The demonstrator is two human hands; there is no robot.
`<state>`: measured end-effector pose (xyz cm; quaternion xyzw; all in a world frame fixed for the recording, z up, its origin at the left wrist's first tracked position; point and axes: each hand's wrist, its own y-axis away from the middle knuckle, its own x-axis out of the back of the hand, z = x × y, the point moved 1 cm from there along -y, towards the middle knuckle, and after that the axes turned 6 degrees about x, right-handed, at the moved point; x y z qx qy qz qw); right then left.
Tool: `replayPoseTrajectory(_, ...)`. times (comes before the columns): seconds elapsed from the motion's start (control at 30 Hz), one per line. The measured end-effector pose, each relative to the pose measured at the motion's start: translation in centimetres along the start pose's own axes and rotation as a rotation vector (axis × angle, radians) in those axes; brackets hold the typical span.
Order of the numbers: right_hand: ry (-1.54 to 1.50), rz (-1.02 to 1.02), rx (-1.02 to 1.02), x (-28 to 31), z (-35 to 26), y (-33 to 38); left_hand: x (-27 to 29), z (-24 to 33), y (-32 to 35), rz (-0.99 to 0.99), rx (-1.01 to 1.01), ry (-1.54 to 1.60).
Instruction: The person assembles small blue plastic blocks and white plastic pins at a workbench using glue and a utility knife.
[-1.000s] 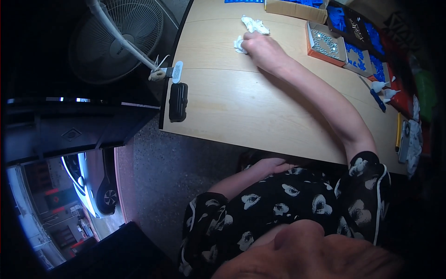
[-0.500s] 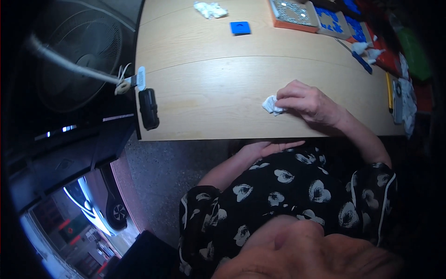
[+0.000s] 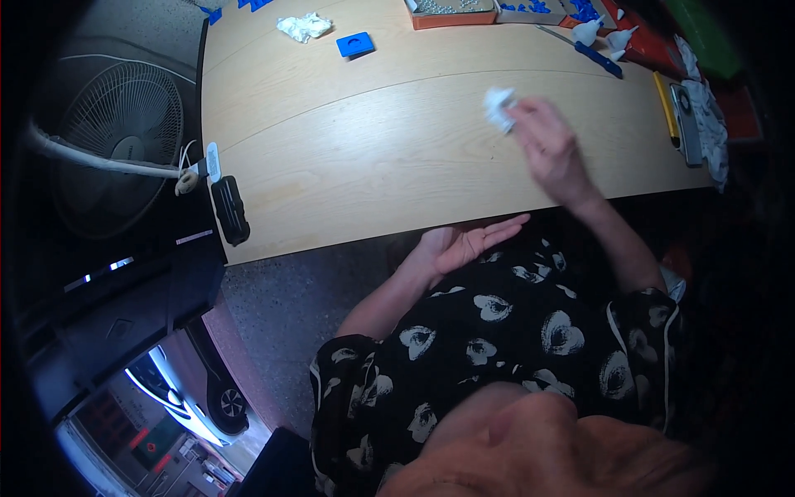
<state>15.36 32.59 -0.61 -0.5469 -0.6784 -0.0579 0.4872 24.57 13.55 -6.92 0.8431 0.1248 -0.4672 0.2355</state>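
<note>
My right hand (image 3: 550,149) pinches a crumpled white tissue (image 3: 498,109) between thumb and fingers, over the middle of the light wooden table (image 3: 348,157). Motion smears both the hand and the tissue a little. Just off the table's near edge, my left hand (image 3: 464,247) is held palm up in front of my body, its fingers stretched out and nothing in it. Toward the far left of the table lie a second crumpled white tissue (image 3: 305,27) and a flat blue square part (image 3: 355,45).
At the far right stand boxes of small metal parts (image 3: 451,7) and blue pieces (image 3: 530,10). Near them lie a blue-handled screwdriver (image 3: 598,60), white nozzle-like pieces (image 3: 588,31) and a yellow tool (image 3: 665,108). A black case (image 3: 230,210) sits at the left edge, beside a fan (image 3: 124,124).
My right hand has carried the tissue away from me, farther up the table. My left hand has turned more palm up. The whole view has shifted somewhat.
</note>
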Motion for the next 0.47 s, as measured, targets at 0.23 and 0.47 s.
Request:
replayPoseTrajectory(0.23,-0.419,-0.259,0.251,-3.7,-8.9,3.0,3.9,1.2,4.3,-0.093,-0.194,0.066)
replayPoseTrajectory(0.47,-0.270,-0.085,-0.085,-3.2,-1.6,-4.7,-0.6,-0.5,6.2,0.104,-0.186,-0.003)
